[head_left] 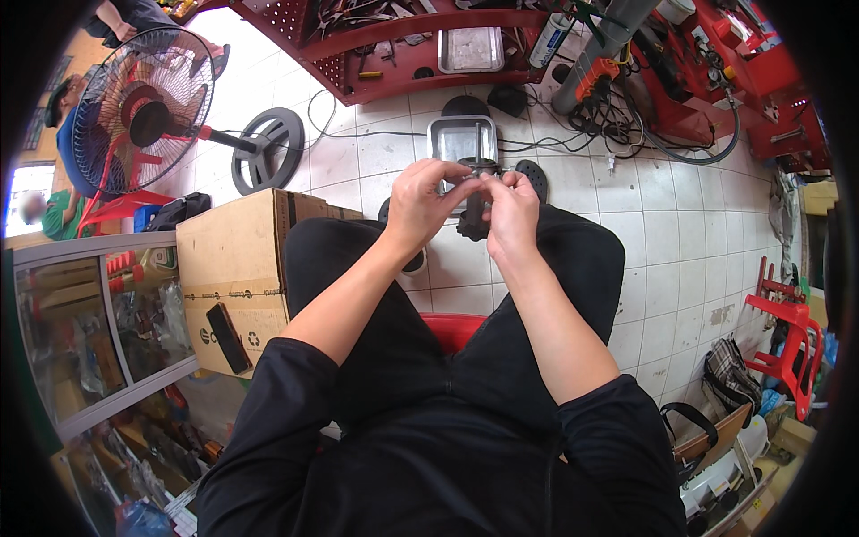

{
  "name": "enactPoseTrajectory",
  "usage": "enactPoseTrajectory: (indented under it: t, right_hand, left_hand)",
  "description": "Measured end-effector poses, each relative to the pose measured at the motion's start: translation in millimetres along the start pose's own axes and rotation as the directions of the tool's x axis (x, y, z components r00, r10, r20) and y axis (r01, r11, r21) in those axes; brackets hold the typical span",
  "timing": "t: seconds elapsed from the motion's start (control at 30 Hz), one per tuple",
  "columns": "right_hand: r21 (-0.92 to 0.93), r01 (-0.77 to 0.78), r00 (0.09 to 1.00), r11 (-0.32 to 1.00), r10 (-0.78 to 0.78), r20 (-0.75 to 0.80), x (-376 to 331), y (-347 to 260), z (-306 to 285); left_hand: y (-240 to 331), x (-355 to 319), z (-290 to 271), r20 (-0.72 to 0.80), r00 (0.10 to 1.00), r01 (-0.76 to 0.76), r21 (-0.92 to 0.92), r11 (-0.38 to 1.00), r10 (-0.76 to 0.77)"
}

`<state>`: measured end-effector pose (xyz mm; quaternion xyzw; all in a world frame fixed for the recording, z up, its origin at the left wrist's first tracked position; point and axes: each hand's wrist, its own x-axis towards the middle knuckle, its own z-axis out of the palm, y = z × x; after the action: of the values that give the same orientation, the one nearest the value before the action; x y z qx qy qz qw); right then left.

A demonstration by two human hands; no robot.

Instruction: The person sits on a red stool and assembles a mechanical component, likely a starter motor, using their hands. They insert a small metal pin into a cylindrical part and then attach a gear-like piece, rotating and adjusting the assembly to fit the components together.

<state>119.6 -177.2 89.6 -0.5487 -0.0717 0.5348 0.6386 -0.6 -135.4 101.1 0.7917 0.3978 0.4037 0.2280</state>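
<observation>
Above the gap between my knees, both hands meet over a dark metal mechanical part (472, 222) whose exact kind I cannot make out. My left hand (419, 208) is closed, thumb and forefinger pinched at the part's upper end on something too small to name. Curled against the part's right side, my right hand (514, 217) grips it, its thumb and fingertips close to the left fingertips. Beyond the hands, a rectangular metal tray (463, 134) is on the tiled floor, partly covered by the hands and the part.
A cardboard box (234, 251) stands by my left knee, with a phone (229, 338) against its side. Farther left are a standing fan (148, 121) and other people. Ahead is a red tool cart (344, 67). Cables (555, 140) cross the floor; a red stool (792, 336) is at right.
</observation>
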Motion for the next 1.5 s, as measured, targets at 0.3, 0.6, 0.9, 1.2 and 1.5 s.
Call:
enactPoseTrajectory:
  t: [0.3, 0.6, 0.9, 1.2, 1.5]
  right_hand:
    - [0.022, 0.009, 1.000, 1.000, -0.009, 0.000, 4, -1, -3]
    - [0.060, -0.003, 1.000, 0.998, 0.004, -0.015, 1, 0, -2]
    - [0.028, -0.013, 1.000, 1.000, 0.013, 0.000, 1, 0, -2]
    - [-0.032, -0.020, 1.000, 0.999, 0.020, 0.013, -1, -2, -1]
    - [0.055, -0.011, 1.000, 0.998, 0.011, -0.003, 2, 0, -2]
  left_hand:
    - [1, 8, -2, 0.033, 0.968, -0.252, 0.029, 0.967, 0.251]
    - [5, 8, -2, 0.113, 0.977, -0.164, -0.161, 0.973, 0.183]
    - [6, 5, -1, 0.136, 0.991, 0.035, -0.255, 0.966, 0.000]
    - [13, 7, 1, 0.025, 1.000, -0.008, -0.181, 0.984, 0.012]
    - [-1, 5, 2, 0.114, 0.973, -0.190, -0.090, 0.978, 0.199]
